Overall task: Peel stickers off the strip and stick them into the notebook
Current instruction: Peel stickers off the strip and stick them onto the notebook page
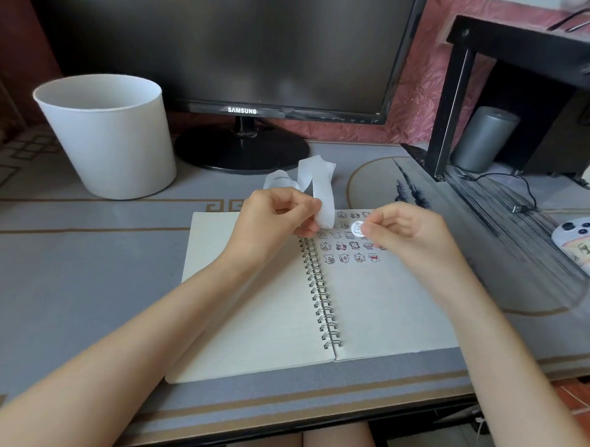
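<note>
A spiral notebook (265, 310) lies open on the desk, its right page carrying several small cartoon stickers (350, 252) in rows near the top. Above the spiral, my left hand (276, 219) pinches a curling white backing strip (318, 183) that loops up behind the fingers. My right hand (402, 232) hovers over the top of the right page and pinches a round white sticker (357, 227) between thumb and finger. The sticker is a short gap to the right of the strip's lower end.
A white bin (110, 135) stands at the back left. A Samsung monitor (228, 42) on its stand (241, 148) is behind the notebook. A black shelf (526, 81) with a grey cylinder (482, 139) sits back right, with a cable (524, 194) and a printed pouch (582, 248).
</note>
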